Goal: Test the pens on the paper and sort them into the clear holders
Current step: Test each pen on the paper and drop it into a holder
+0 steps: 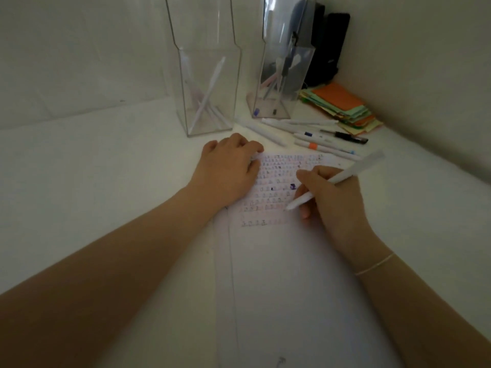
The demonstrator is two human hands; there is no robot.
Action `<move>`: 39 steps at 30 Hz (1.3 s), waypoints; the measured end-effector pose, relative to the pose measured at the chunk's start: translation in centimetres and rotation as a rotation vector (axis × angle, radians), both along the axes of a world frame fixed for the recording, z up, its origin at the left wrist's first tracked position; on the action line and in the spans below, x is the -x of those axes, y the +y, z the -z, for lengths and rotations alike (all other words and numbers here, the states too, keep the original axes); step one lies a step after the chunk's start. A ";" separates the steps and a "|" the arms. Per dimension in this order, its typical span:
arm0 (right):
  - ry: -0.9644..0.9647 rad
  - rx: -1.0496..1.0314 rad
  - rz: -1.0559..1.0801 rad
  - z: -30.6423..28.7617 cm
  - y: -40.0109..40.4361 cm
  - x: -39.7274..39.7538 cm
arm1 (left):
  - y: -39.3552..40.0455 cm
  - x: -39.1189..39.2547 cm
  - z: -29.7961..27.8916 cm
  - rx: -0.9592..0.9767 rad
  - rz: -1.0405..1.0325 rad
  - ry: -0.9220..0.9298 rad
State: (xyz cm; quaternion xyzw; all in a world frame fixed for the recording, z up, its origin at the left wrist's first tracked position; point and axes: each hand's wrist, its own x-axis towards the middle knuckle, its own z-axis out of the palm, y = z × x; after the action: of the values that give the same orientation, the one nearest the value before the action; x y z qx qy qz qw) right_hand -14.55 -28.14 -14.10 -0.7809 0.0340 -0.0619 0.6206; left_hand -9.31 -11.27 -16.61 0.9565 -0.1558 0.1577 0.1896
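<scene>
Pen (335, 179) in right hand (332, 197) (tip down)

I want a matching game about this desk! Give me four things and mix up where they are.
Things:
1. white pen
2. left hand
3. stack of coloured paper
4. loose pens

Places:
A. in the corner by the wall, right of the holders
B. gripped in the right hand, tip at the paper
C. lying on the table in front of the right clear holder
D. resting on the scribbled sheet's left edge, in front of the left clear holder

Pairs: 1-B, 2-D, 3-A, 4-C
</scene>
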 end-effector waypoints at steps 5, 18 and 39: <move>-0.064 -0.052 0.072 0.4 -0.1 0.4 | 0.0 -0.1 0.1 0.001 0.020 0.013; -0.106 0.196 0.032 0.7 -0.3 0.7 | -0.3 0.1 -0.1 -0.001 0.049 0.027; -0.199 0.373 0.049 1.2 -0.3 0.3 | -0.3 0.0 -0.3 -0.013 0.047 0.011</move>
State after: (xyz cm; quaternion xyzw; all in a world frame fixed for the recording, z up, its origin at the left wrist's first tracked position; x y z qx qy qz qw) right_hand -14.87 -28.44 -15.31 -0.8712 -0.0206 -0.1591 0.4640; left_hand -9.31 -11.54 -16.35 0.9547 -0.1782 0.1468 0.1877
